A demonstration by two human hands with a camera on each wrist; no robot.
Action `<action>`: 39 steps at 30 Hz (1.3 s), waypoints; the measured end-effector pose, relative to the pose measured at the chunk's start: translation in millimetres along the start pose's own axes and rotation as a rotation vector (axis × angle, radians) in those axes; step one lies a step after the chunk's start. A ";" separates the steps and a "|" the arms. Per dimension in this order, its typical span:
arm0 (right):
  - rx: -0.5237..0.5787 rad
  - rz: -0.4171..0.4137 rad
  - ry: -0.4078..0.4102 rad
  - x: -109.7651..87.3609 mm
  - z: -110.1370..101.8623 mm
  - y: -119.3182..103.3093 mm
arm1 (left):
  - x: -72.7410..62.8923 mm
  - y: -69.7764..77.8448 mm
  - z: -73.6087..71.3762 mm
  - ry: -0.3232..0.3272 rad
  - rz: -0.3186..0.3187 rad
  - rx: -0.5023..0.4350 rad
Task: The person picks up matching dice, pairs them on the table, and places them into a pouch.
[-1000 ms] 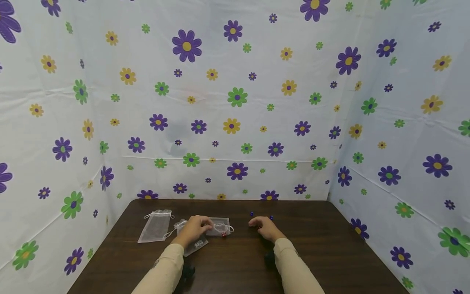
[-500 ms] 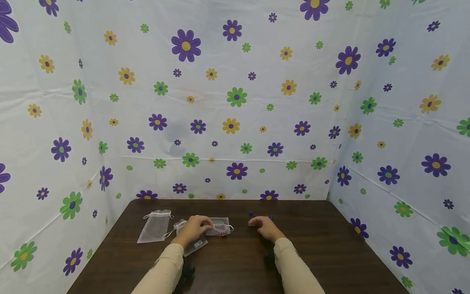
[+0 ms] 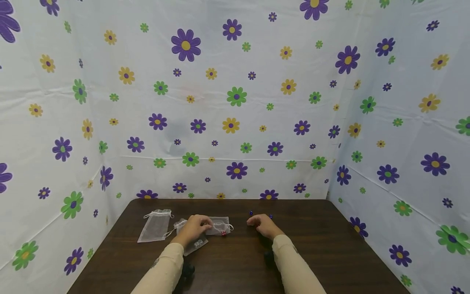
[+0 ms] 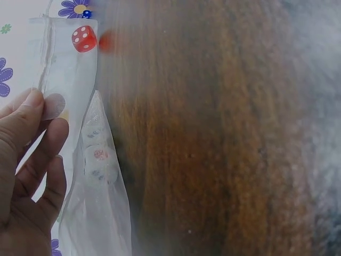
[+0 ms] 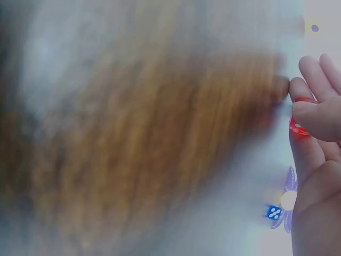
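My left hand [image 3: 194,228] pinches a sheer white drawstring bag [image 4: 74,69] near its cord, between thumb and fingers. A red die [image 4: 84,39] with white dots shows at that bag's edge. Partly under the left hand is a second sheer bag [image 4: 114,218] with several pale dice [image 4: 99,160] inside. My right hand [image 3: 265,225] hovers low to the right, thumb and index finger pinching another red die [image 5: 299,127]. Just beyond that hand lie two blue dice, one left [image 3: 251,212] and one right [image 3: 271,216].
A third sheer drawstring bag [image 3: 156,226] lies flat at the left of the dark wooden table [image 3: 235,269]. Flower-printed white cloth [image 3: 235,110] hangs behind the table and along both sides.
My right hand has shifted very slightly to the left. The left hand, bags and loose dice stay where they were.
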State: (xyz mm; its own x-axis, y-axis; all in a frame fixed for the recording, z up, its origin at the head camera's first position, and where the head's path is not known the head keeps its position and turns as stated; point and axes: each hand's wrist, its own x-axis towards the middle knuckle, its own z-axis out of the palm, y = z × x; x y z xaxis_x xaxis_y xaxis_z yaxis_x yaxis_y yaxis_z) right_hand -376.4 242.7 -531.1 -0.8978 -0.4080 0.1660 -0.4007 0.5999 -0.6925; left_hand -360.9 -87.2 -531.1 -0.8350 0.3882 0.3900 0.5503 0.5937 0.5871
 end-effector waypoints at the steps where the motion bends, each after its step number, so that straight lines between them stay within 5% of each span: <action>1: -0.006 -0.010 -0.005 0.5 0.2 -1.2 | -0.6 0.6 -0.6 -0.002 -0.005 0.000; 39: -0.119 -0.107 0.003 37.4 11.9 -57.7 | -1.0 12.3 -4.0 0.005 0.005 -0.032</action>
State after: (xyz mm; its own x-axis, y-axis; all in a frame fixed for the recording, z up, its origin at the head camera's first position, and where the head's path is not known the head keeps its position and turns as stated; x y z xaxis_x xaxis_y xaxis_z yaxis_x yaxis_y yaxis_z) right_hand -384.6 184.6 -493.3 -0.8493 -0.4719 0.2366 -0.5127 0.6308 -0.5824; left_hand -353.3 -83.1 -521.4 -0.8322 0.3873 0.3967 0.5543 0.5690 0.6074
